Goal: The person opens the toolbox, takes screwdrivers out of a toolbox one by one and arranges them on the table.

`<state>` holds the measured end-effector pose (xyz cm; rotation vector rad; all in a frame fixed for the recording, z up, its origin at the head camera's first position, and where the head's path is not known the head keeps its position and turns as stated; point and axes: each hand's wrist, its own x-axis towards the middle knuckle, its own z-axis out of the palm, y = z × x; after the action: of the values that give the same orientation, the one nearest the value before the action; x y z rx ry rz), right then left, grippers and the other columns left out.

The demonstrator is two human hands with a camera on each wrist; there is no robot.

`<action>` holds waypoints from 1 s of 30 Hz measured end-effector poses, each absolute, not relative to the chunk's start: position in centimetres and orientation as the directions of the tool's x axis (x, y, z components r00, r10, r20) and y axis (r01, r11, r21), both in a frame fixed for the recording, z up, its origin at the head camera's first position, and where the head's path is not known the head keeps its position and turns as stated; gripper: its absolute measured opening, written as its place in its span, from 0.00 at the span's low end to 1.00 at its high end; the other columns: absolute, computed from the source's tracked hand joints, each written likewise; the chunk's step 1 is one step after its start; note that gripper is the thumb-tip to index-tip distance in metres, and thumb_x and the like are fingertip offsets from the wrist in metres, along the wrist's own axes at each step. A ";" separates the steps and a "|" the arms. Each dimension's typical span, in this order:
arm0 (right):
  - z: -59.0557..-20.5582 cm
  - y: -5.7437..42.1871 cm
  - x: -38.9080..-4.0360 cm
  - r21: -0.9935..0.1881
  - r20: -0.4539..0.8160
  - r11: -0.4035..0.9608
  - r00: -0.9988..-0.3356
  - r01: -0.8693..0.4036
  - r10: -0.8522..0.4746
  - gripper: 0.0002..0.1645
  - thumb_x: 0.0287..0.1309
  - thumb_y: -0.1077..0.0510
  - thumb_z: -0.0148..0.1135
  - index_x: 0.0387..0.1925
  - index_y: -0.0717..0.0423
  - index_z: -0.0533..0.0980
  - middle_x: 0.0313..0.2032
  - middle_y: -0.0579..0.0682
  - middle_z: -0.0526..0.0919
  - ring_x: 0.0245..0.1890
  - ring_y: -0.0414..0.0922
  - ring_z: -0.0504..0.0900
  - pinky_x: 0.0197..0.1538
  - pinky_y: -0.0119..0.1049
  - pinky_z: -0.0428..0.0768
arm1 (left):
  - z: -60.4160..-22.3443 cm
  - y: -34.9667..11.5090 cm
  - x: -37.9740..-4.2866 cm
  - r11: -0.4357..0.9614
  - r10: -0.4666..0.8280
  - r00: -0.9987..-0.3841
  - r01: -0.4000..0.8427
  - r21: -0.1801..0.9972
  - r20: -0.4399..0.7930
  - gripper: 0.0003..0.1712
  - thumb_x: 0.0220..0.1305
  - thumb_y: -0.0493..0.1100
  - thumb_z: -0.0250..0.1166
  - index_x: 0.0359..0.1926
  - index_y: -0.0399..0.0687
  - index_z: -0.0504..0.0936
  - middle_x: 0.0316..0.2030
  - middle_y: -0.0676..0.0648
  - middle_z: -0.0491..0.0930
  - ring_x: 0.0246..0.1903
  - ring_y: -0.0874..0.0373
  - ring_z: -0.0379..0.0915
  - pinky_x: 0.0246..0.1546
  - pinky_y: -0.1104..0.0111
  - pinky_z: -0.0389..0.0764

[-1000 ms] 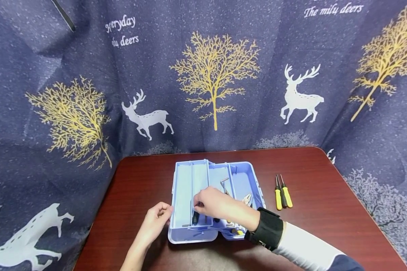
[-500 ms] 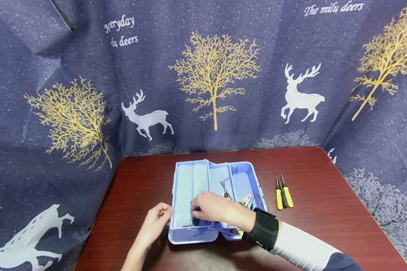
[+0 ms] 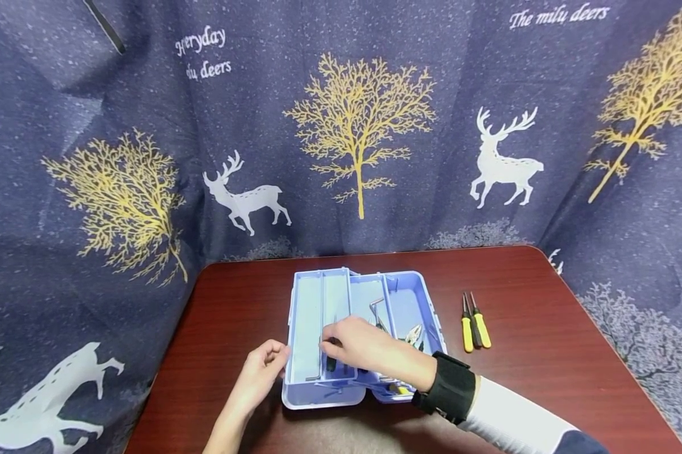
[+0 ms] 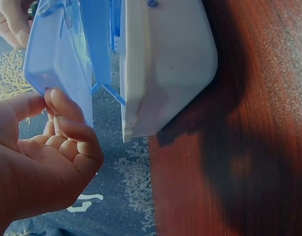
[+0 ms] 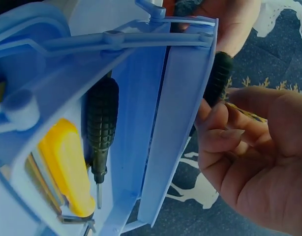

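We see the right hand [image 3: 360, 343], fingers curled, pinching a black-handled tool [image 3: 331, 364], probably a screwdriver, at the blue tray's right compartment [image 3: 336, 296], the left hand [image 3: 264, 366] pinching its left rim [image 3: 292, 309], and a slack right pinch could drop the tool.

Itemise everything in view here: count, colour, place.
Open plastic toolbox: one, light blue, table centre
Ribbed handle: one, black, in right hand
Bent metal rods: at least two, silver, toolbox
Pliers: one, silver head, toolbox's right
Ribbed screwdriver: at least one, black handle, toolbox
Smooth handle: at least one, yellow, toolbox
Slim screwdrivers: apparently three, yellow and black, tabletop
Polished table: one, reddish, under toolbox
Printed curtain: one, blue, background
Wristband: one, black, right wrist
Left hand: one, toolbox's left edge
Right hand: one, over toolbox
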<state>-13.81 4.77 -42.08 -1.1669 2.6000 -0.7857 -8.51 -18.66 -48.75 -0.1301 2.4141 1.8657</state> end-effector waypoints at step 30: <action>-42.3 18.8 -13.6 -0.564 0.254 0.671 -0.874 -0.481 -0.414 0.09 0.63 0.68 0.64 0.38 0.50 0.79 0.27 0.37 0.78 0.27 0.31 0.73 0.30 0.30 0.75 | -48.5 -19.1 -8.4 0.246 0.013 -0.993 -0.108 0.963 -0.115 0.07 0.73 0.34 0.62 0.40 0.30 0.80 0.29 0.43 0.83 0.26 0.62 0.77 0.32 0.71 0.81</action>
<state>-13.65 18.76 -42.25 -0.7971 2.9665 -1.0511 -8.44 -19.05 -48.51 -0.0920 2.4006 1.8679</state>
